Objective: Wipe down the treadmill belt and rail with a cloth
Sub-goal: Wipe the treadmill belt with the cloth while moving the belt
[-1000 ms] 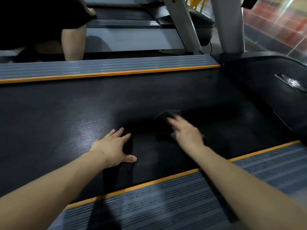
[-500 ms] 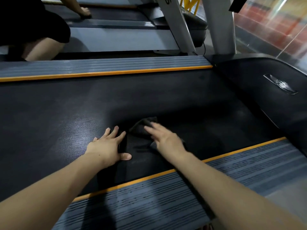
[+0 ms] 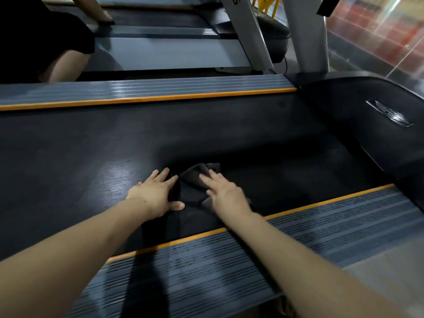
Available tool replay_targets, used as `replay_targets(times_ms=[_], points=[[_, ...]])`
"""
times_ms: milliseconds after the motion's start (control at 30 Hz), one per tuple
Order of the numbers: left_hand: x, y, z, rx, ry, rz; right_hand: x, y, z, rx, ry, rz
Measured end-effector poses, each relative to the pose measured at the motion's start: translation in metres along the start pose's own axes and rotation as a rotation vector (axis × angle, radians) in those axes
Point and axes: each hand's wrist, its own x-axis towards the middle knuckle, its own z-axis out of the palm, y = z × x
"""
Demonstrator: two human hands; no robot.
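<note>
Two bare forearms reach in from the bottom of the frame across the near side rail point(image 3: 229, 267), a grey ribbed strip edged in orange, to the black treadmill belt point(image 3: 91, 145) at centre. The right hand point(image 3: 223, 193) lies flat with straight fingers pressing a dark cloth point(image 3: 195, 175) onto the belt just below mid-frame; the cloth is bunched, its far folds showing past the fingertips and a corner beside the wrist. The left hand point(image 3: 156, 193) rests just beside it, fingers spread and palm down on the belt, holding nothing.

The likely trouble from here: the cloth is nearly the belt's colour and sits in the person's own shadow, so patches could be missed, and a crumpled cloth under flat fingers may slide out or roll rather than wipe. Weight on the bracing hand could also shift the belt if it runs free.

The belt is finely textured, with a pale sheen left of the hands. Beyond it the far side rail point(image 3: 146, 92) crosses the upper frame; a black motor cover point(image 3: 367, 111) fills the right. At upper left another person point(image 3: 46, 42) crouches by a second treadmill point(image 3: 160, 42). Grey uprights rise at top, with reddish glazing at upper right.
</note>
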Motion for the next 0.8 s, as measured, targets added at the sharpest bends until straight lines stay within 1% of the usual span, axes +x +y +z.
replay_targets(times_ms=[67,100,167,200,267,300,367,467,500,567,633,700,733,800], points=[[-0.011,-0.008,-0.003,-0.013,-0.008,-0.008,0.001,0.034,-0.024,-0.005,0.021,0.001],[-0.017,-0.012,-0.003,-0.020,-0.008,-0.016,-0.001,0.055,-0.038,-0.023,0.059,0.071],[-0.026,-0.021,-0.001,-0.016,0.003,-0.038,-0.010,0.086,-0.063,-0.039,0.135,0.289],[-0.030,-0.025,0.001,-0.011,0.007,-0.049,-0.014,0.091,-0.069,-0.044,0.158,0.369],[-0.036,-0.029,0.005,-0.018,0.014,-0.059,-0.017,0.073,-0.064,-0.084,0.168,0.457],[-0.038,-0.031,0.007,-0.024,0.017,-0.058,-0.018,0.053,-0.056,-0.093,0.176,0.455],[-0.041,-0.033,0.010,-0.037,0.018,-0.048,-0.020,0.007,-0.025,-0.039,0.150,0.367],[-0.042,-0.037,0.012,-0.002,0.017,-0.055,-0.028,-0.054,0.015,0.035,-0.008,0.128],[-0.043,-0.038,0.011,0.005,0.008,-0.058,-0.028,-0.058,0.018,0.049,-0.042,0.077],[-0.044,-0.039,0.013,-0.017,-0.011,-0.062,-0.024,-0.041,0.003,0.048,-0.091,0.042],[-0.047,-0.041,0.016,-0.041,-0.018,-0.055,-0.024,-0.005,-0.018,-0.006,-0.060,0.105],[-0.049,-0.043,0.021,-0.044,0.002,-0.037,-0.025,0.031,-0.042,-0.004,0.060,0.276],[-0.049,-0.044,0.023,-0.046,0.022,-0.030,-0.026,0.041,-0.047,-0.005,0.105,0.342],[-0.050,-0.045,0.028,-0.058,0.051,-0.023,-0.024,0.037,-0.045,-0.059,0.126,0.417]])
